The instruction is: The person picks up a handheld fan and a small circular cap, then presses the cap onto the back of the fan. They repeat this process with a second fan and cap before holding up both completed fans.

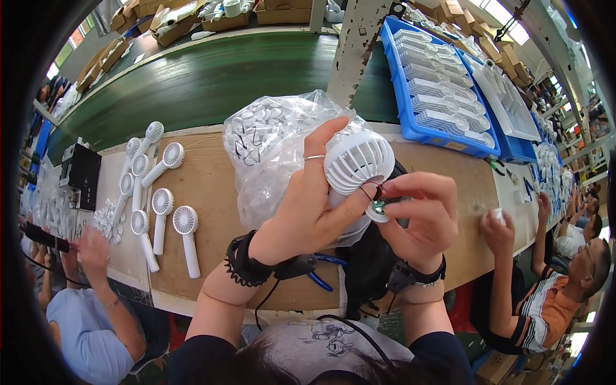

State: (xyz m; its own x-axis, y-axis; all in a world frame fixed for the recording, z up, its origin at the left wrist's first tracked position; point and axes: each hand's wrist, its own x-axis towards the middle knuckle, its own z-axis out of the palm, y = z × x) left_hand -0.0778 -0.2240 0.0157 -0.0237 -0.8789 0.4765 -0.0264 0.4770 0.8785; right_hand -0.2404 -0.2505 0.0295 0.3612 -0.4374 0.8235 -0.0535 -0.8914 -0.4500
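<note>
Brown cardboard covers the long workbench [212, 192], and just above it, near the bench's front edge, the white fan head [358, 160] is held up in the left hand [308, 205], fingers wrapped around its ribbed grille. The right hand [420, 212] is pinched shut on a small round motor part [377, 212] with thin red and dark wires, touching the underside of the fan head. Seating it well probably means keeping the wires free of the joint and the head steady — a firm grip, not a squeeze. Behind the fan head lies a clear bag of small parts [269, 141]; to its left, finished white handheld fans [160, 205] lie in rows; to its right sits a blue tray [436, 128]. Co-workers' hands work at both sides — well apart.
</note>
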